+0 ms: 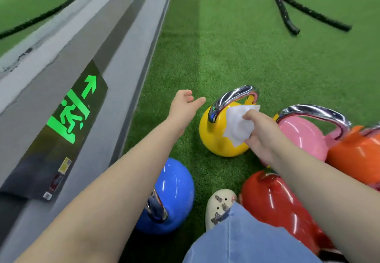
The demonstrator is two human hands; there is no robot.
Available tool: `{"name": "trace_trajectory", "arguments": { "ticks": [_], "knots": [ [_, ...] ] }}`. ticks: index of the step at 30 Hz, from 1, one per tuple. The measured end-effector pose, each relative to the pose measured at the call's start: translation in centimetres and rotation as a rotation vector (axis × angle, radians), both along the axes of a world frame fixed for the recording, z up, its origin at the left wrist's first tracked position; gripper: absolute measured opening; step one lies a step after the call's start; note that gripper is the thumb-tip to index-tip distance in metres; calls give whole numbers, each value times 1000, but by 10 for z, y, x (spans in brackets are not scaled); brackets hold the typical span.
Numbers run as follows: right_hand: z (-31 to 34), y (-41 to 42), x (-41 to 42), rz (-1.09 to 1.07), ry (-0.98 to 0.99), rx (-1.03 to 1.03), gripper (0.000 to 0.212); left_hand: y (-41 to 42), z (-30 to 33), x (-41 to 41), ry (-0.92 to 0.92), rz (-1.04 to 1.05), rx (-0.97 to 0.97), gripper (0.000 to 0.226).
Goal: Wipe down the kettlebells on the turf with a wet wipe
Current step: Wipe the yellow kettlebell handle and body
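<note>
1. White crumpled wet wipe (pixel 239 124): pressed against the upper body of the glossy yellow kettlebell (pixel 218 137), just below its chrome handle (pixel 232 98). The wipe covers part of the bell's right shoulder.
2. Yellow kettlebell stands upright on the green artificial turf (pixel 226 46), handle on top, near the middle of the head view.
3. Right hand (pixel 260 133): fingers and thumb curled round the wipe, bunching it; grip clamped on the wipe. The forearm crosses over the red kettlebell.
4. Left hand (pixel 185 106): held above the turf just left of the yellow kettlebell, not touching it. Fingers relaxed and spread apart, holding nothing.
5. Glossy pink kettlebell (pixel 304 137) with chrome handle: just right of the yellow one, partly behind the right hand.
6. Glossy orange kettlebell (pixel 355 151): touching the pink one on its right, cut off by the frame edge.
7. Glossy red kettlebell (pixel 275 203): near side, under the right forearm, lying tilted; handle not clearly seen.
8. Glossy blue kettlebell (pixel 174 188): near left, tipped so that its chrome handle points toward the camera.
9. Cream clog shoe with small charms (pixel 218 205) and a light blue trouser leg (pixel 246 240) sit between the blue and red bells.
10. Grey wall base (pixel 115 42) runs along the left, carrying a dark panel with a lit green exit sign (pixel 72 108).
11. Two black battle-rope ends (pixel 287 15) lie on the turf, well apart from the bells, at top right.
</note>
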State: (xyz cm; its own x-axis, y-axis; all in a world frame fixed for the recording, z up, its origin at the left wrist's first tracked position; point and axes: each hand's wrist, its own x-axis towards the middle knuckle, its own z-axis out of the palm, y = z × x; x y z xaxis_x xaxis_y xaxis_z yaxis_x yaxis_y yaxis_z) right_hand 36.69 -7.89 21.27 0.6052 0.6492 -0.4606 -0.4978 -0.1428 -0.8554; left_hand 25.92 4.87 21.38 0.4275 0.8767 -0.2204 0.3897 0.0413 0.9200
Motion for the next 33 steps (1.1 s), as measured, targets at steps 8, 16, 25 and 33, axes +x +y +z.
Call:
{"name": "trace_trajectory", "arguments": {
  "ticks": [8, 16, 25, 33],
  "knots": [
    [-22, 13, 45, -55, -52, -74, 6, 32, -58, 80, 212, -374, -2, 30],
    [-35, 9, 50, 3, -108, -90, 14, 6, -64, 92, 354, -134, 272, 39],
    [-55, 8, 40, 34, -198, -166, 16, -39, -71, 89, 221, 55, 68, 29],
    [-71, 13, 26, 125, -215, -181, 41, -64, -64, 67, -105, 278, -237, 26]
  ]
}}
